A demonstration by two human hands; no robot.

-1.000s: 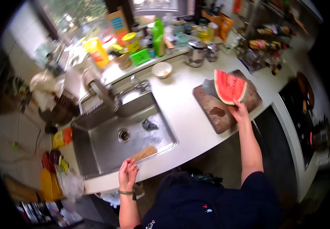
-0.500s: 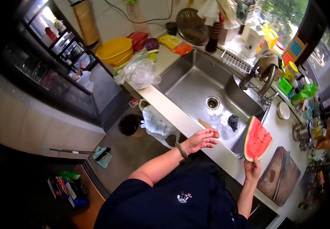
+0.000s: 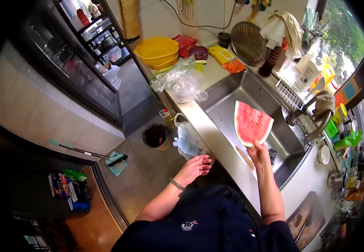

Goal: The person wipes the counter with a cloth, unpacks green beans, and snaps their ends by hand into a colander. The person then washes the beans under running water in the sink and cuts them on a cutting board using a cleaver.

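A large wedge of watermelon (image 3: 251,124), red with a pale green rind, is held up over the steel sink (image 3: 222,101). My right hand (image 3: 260,153) grips it by the rind at its lower edge. My left hand (image 3: 193,170) hangs in the air in front of the counter, fingers apart, holding nothing. Nearest to it is a white plastic bag (image 3: 186,140) by the cabinet front. A dark scouring pad (image 3: 272,156) lies in the sink, partly behind my right hand. A thin wooden-looking strip (image 3: 245,158) lies along the sink's front edge.
Yellow basins (image 3: 156,51) and clear plastic bags (image 3: 182,82) sit on the counter's left end. The faucet (image 3: 316,113) rises behind the sink. A cutting board (image 3: 306,218) with a knife is at right. A bin (image 3: 156,136) and a dustpan (image 3: 116,164) are on the floor.
My right hand has carried the watermelon wedge left, from the sink's right end to over its middle. My left hand has drawn back left, away from the sink. The view has shifted left.
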